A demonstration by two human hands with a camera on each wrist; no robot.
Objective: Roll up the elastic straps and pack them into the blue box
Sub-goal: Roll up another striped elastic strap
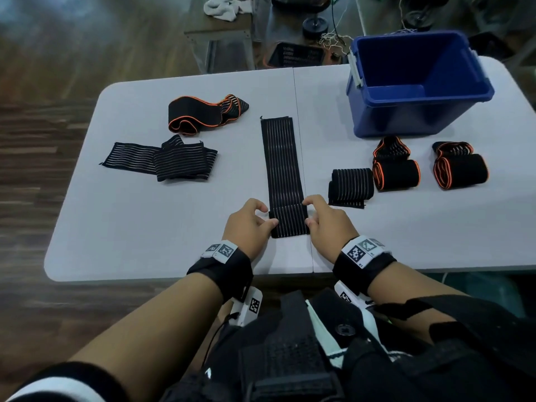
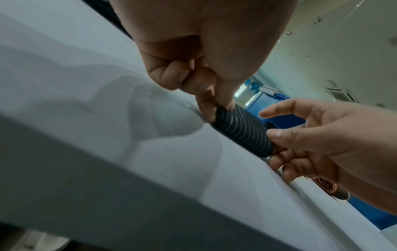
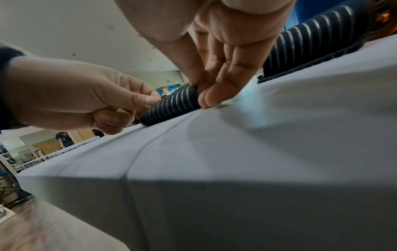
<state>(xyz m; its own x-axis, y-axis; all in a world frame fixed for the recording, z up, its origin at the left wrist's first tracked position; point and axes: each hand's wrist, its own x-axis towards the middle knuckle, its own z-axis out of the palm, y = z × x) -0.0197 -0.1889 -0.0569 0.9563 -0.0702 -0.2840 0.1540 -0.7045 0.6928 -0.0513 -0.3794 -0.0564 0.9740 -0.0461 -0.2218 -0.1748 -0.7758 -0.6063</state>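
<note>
A black strap with white stripes [image 1: 282, 166] lies lengthwise down the middle of the grey table [image 1: 139, 227], its near end folded over into the start of a roll [image 1: 288, 223]. My left hand [image 1: 249, 224] pinches the roll's left end [image 2: 217, 117], and my right hand [image 1: 326, 223] pinches its right end [image 3: 193, 95]. The blue box [image 1: 417, 82] stands at the back right, nothing visible inside it. Three rolled straps lie in front of it: a striped one [image 1: 351, 185] and two orange-edged ones [image 1: 396, 166] [image 1: 459, 166].
Two unrolled straps lie at the left: an orange-edged one [image 1: 200, 114] further back and a striped one [image 1: 165, 161] nearer. The table's near edge [image 1: 174, 278] runs just behind my wrists. Stools, a basket and cables sit on the floor beyond the table.
</note>
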